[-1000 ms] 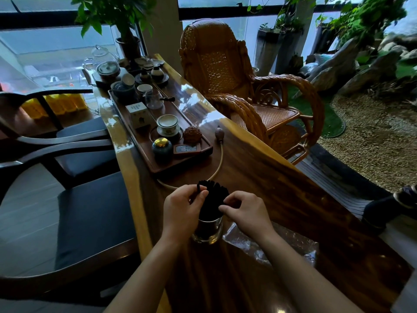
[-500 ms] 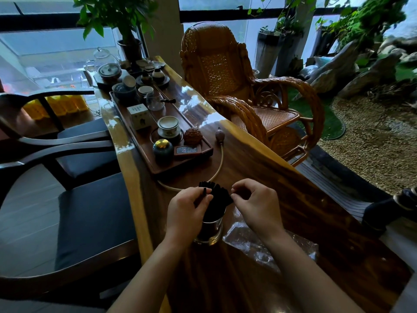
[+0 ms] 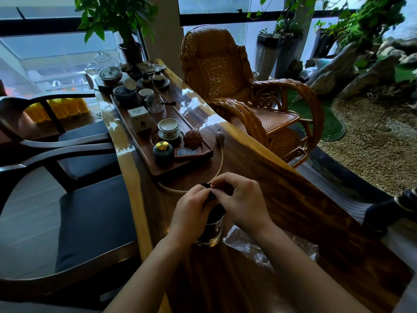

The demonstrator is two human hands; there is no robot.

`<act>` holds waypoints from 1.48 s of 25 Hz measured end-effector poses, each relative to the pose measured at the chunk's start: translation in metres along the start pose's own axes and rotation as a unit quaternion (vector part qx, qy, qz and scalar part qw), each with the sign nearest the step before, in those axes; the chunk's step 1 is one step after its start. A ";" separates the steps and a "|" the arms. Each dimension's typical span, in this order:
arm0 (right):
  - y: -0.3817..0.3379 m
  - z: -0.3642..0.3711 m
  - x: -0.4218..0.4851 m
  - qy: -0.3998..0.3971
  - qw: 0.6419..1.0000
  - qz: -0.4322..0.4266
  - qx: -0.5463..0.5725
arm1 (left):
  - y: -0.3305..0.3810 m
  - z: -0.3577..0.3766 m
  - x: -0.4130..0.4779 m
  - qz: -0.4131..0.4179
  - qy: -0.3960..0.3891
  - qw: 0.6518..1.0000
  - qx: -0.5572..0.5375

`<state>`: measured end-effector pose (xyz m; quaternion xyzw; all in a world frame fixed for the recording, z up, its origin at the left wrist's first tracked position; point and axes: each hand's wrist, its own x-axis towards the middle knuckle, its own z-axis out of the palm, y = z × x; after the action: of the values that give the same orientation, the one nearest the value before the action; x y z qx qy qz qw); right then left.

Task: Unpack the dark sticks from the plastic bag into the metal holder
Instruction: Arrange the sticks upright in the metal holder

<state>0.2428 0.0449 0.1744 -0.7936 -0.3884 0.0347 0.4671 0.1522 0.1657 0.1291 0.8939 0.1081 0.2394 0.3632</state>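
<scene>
On the table (image 3: pixel 282 199): holder (image 3: pixel 211 231) upright, sticks (image 3: pixel 217 207) inside.
Left hand (image 3: pixel 191 213): fingers pinched on stick tops.
Right hand (image 3: pixel 242 199): pinched on same tops.
Bag (image 3: pixel 252 247): beside holder.

1. A long glossy wooden table (image 3: pixel 282 199) runs toward tall windows (image 3: pixel 56 53) letting in dim, bluish daylight.
2. A wicker rocking chair (image 3: pixel 225 71) stands on its right side.
3. Dark chairs with black cushions (image 3: pixel 90 222) stand on the left.
4. Gravel (image 3: pixel 372 143), rocks (image 3: pixel 338 71) and potted plants (image 3: pixel 121 21) fill the far right.
</scene>
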 end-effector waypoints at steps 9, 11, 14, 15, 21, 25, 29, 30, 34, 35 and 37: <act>0.025 -0.002 -0.013 0.004 0.989 0.106 0.102 | -0.004 -0.014 -0.004 -0.076 0.060 0.993 -0.072; 0.032 -0.003 -0.019 0.008 0.987 0.124 0.098 | -0.004 -0.023 -0.005 -0.102 0.105 0.982 -0.116; 0.039 -0.001 -0.025 0.020 0.986 0.142 0.085 | -0.005 -0.039 -0.004 -0.165 0.182 0.942 -0.229; 0.041 0.000 -0.026 0.022 0.985 0.149 0.088 | -0.006 -0.043 -0.003 -0.189 0.207 0.920 -0.274; 0.037 0.009 -0.023 -0.005 0.938 0.235 0.253 | -0.002 -0.045 0.000 -0.343 0.280 0.725 -0.527; 0.028 0.007 -0.025 0.035 0.925 0.224 0.305 | 0.001 -0.038 -0.004 -0.408 0.287 0.625 -0.600; 0.022 0.000 -0.024 0.094 0.881 0.241 0.395 | 0.009 -0.032 -0.007 -0.431 0.267 0.588 -0.630; 0.021 -0.001 -0.024 0.107 0.872 0.242 0.411 | 0.012 -0.029 -0.006 -0.436 0.265 0.583 -0.632; 0.016 -0.004 -0.024 0.131 0.865 0.205 0.438 | 0.020 -0.019 -0.006 -0.459 0.263 0.558 -0.639; 0.015 -0.004 -0.024 0.133 0.871 0.197 0.430 | 0.022 -0.017 -0.006 -0.464 0.262 0.552 -0.642; 0.016 -0.004 -0.026 0.143 0.903 0.175 0.365 | 0.024 -0.013 -0.005 -0.476 0.254 0.539 -0.647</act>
<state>0.2356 0.0209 0.1568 -0.6191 -0.1324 0.1420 0.7609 0.1414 0.1543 0.1522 0.1346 0.4210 0.2534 0.8605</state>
